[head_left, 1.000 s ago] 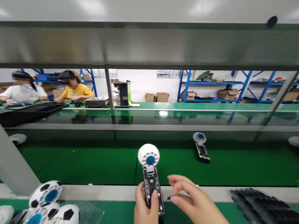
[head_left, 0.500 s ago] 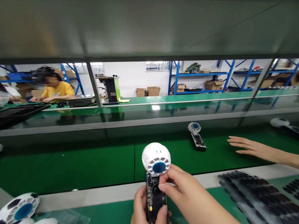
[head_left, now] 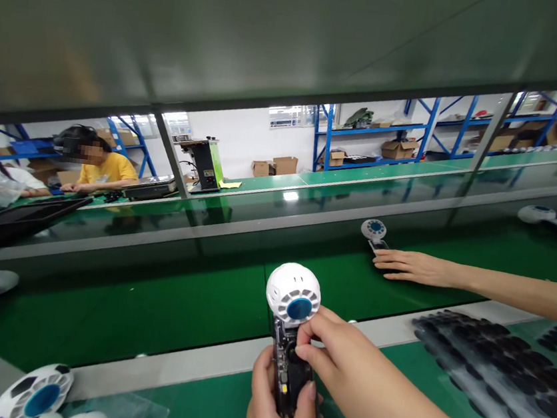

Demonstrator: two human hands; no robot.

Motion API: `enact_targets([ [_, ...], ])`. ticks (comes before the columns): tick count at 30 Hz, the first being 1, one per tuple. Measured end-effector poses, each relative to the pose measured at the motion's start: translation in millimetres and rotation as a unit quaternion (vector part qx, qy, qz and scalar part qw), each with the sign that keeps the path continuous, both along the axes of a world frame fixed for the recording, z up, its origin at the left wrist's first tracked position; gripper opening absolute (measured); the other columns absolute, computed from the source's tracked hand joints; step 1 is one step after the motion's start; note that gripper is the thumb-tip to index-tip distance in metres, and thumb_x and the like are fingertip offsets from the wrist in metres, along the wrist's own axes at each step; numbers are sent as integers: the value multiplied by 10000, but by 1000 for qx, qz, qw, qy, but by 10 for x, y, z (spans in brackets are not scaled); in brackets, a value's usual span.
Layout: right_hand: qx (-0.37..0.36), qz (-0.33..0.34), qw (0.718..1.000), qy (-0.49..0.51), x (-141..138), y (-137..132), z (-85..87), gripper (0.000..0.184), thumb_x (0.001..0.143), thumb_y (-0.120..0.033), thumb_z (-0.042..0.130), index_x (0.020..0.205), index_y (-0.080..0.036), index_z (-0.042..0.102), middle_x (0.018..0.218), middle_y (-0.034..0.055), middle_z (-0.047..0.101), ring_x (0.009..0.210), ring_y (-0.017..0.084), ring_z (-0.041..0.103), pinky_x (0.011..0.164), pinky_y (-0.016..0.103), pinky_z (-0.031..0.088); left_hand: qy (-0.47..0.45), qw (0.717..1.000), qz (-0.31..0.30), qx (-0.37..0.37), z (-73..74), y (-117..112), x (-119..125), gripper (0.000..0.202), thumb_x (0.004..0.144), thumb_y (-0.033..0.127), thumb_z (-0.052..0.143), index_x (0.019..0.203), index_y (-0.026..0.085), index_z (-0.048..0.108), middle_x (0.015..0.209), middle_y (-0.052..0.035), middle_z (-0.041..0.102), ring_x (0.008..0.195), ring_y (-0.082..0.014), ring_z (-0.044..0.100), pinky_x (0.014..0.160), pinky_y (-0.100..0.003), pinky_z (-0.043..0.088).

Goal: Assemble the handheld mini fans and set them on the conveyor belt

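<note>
My left hand [head_left: 278, 410] is wrapped round the black handle of a small hand-held fan [head_left: 293, 298] with a white round head and blue centre, held upright over the near edge of the bench. My right hand [head_left: 337, 356] pinches at the top of the open handle just under the fan head, fingertips pressed on a small black part. Whether that part is separate from the fan I cannot tell.
A co-worker's hand [head_left: 413, 266] lies over another fan [head_left: 374, 232] on the green conveyor belt [head_left: 172, 297]. A third fan [head_left: 539, 215] lies far right. Trays of black round parts [head_left: 496, 368] sit right; football-patterned fan covers [head_left: 33, 396] lie bottom left. Two people work far left.
The co-worker's hand has reached left along the belt onto the fan there. My right fingers slid down from the fan head onto the handle top.
</note>
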State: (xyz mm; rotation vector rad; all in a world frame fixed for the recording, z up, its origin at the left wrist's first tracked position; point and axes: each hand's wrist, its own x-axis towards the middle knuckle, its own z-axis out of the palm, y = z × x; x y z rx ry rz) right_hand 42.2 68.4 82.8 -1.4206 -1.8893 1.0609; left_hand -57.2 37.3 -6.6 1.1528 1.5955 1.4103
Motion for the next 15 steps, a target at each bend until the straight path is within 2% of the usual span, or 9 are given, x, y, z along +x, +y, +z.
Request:
enact_targets([
  [5, 14, 6, 1000, -4, 10, 3, -51, 168, 776, -138, 397, 631, -213, 437, 799, -27, 506, 756, 142, 510, 644, 244, 369, 5, 1000, 8, 3, -26, 6, 3, 528, 658, 398, 461, 1090, 104, 380, 925, -163, 673, 523, -172, 632, 527, -276, 473],
  [11, 17, 7, 999, -34, -33, 19, -76, 150, 778, -126, 387, 660, -211, 421, 810, -17, 506, 677, 128, 495, 562, 229, 353, 20, 999, 45, 9, -78, 25, 28, 514, 651, 409, 459, 1081, 132, 403, 953, -152, 667, 746, -211, 657, 550, -250, 473],
  [15, 28, 11, 999, -32, -48, 44, -112, 149, 783, -121, 378, 668, -211, 404, 813, -15, 510, 669, 127, 492, 561, 229, 348, 29, 997, 63, 27, -115, 39, 42, 497, 657, 401, 453, 1072, 131, 415, 934, -147, 672, 740, -213, 653, 579, -257, 473],
])
